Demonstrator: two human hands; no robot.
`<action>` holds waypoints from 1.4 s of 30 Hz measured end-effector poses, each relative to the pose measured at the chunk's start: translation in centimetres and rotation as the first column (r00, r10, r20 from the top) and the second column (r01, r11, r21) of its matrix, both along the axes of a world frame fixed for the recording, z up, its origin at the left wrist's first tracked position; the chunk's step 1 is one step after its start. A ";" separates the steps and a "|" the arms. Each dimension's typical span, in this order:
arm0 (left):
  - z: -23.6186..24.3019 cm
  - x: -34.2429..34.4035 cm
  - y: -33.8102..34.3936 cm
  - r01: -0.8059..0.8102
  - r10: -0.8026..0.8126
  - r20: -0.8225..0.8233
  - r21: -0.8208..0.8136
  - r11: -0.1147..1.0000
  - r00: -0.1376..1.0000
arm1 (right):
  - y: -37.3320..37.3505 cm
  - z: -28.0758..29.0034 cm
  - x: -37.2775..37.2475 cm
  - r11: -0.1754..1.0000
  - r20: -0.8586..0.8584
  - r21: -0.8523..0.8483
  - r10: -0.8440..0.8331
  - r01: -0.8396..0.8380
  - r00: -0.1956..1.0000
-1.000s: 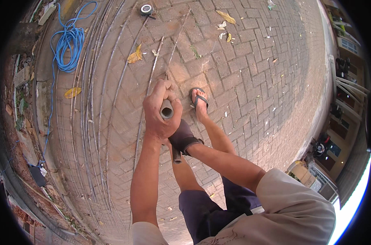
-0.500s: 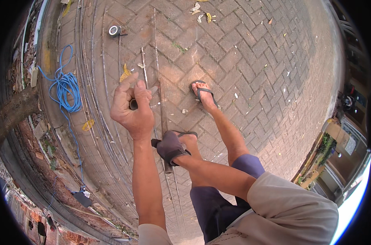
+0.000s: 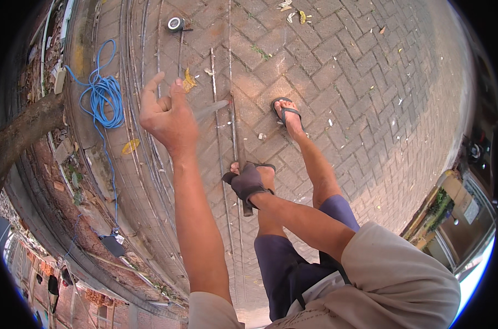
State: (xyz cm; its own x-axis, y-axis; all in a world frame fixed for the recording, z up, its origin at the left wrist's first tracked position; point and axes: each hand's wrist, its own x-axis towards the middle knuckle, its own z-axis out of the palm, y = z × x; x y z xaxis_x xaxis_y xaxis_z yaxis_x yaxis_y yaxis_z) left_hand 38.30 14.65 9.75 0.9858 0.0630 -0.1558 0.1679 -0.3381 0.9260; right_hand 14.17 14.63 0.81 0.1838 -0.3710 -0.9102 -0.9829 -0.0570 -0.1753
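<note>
My left hand (image 3: 169,120), bare, is raised at the left over the paving. Its index finger and thumb point up and the other fingers are curled in. From behind it a blurred grey tapered piece (image 3: 208,111) slants out to the right; its kind and the grip on it are hidden. My right hand (image 3: 250,180), in a dark glove, is closed round a long brown bar (image 3: 240,140) near its lower end. The bar's butt sticks out below the fist, beside my left foot. Its far end reaches close to the grey piece's tip.
Long thin rods (image 3: 229,55) lie along the brick paving (image 3: 337,71). At the left are a coiled blue cable (image 3: 105,101) and a tree trunk (image 3: 27,126). A round black-and-white object (image 3: 175,24) lies beyond my hands. My sandalled right foot (image 3: 288,115) stands to the right.
The view has shifted, so the ground appears further right and up. My left hand has turned; the dark round opening seen in its curl no longer shows. The right hand still grips the bar.
</note>
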 end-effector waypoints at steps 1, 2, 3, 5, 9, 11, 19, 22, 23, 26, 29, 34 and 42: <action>0.0 0.3 0.4 -0.014 0.015 -0.044 0.012 1.000 0.999 | 0.3 -0.1 -0.4 1.000 -0.013 -0.007 -0.006 0.006 1.000; -0.1 0.4 0.6 0.024 -0.025 0.024 0.045 0.999 0.999 | 0.6 -0.2 -0.7 1.000 -0.021 0.017 -0.013 0.013 1.000; -0.2 0.4 0.7 0.041 -0.045 0.051 0.080 0.996 0.998 | 0.8 -0.2 -1.1 0.999 0.002 -0.023 -0.022 0.022 1.000; -0.5 0.3 0.7 0.051 -0.059 0.062 0.115 0.992 0.996 | 0.9 -0.3 -1.6 0.998 0.080 -0.046 -0.046 0.050 0.996; -0.9 0.0 0.7 0.035 -0.047 0.081 0.145 0.989 0.996 | 1.0 0.3 -1.9 0.984 0.209 0.061 -0.178 0.168 0.962; -1.1 0.1 0.6 0.015 -0.029 0.118 0.119 0.993 0.993 | 0.4 1.1 -1.2 0.975 0.170 0.115 -0.207 0.189 0.964; 0.0 0.0 0.2 0.080 -0.090 0.058 0.158 0.984 0.994 | -1.1 6.0 0.8 0.997 0.122 -0.071 0.020 -0.011 0.992; -0.1 0.1 0.7 0.062 -0.066 0.081 0.051 0.997 0.995 | 0.0 4.4 -0.9 0.999 0.167 -0.045 -0.011 0.019 0.986; -0.3 0.2 1.0 0.029 -0.034 0.085 0.059 0.998 0.996 | 0.6 3.5 -1.6 0.999 0.206 -0.035 -0.028 0.036 0.978; -1.2 0.5 2.5 0.007 -0.013 0.077 0.074 0.997 0.997 | 2.0 0.8 -3.4 0.998 0.389 -0.013 -0.052 0.062 0.920; -1.6 0.6 2.3 0.014 -0.023 0.136 0.072 0.997 0.990 | 2.0 0.1 -4.2 0.970 0.395 0.150 -0.237 0.192 0.888; -0.8 1.5 0.6 0.027 -0.034 0.117 0.065 0.998 0.993 | -2.8 1.1 -2.5 0.981 0.000 0.053 0.186 -0.186 0.983; -3.4 2.5 4.1 -0.008 0.009 0.074 -0.023 1.000 0.997 | -18.0 1.8 -0.3 0.826 -0.055 0.158 0.555 -0.541 0.830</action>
State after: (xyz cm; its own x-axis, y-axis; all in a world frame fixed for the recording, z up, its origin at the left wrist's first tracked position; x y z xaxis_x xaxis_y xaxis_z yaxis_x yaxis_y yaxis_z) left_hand 40.79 18.80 6.35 0.9942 0.0686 -0.0834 0.1010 -0.3160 0.9434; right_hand 13.89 -3.41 2.57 0.2326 -0.1120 -0.9661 -0.8085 -0.5744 -0.1281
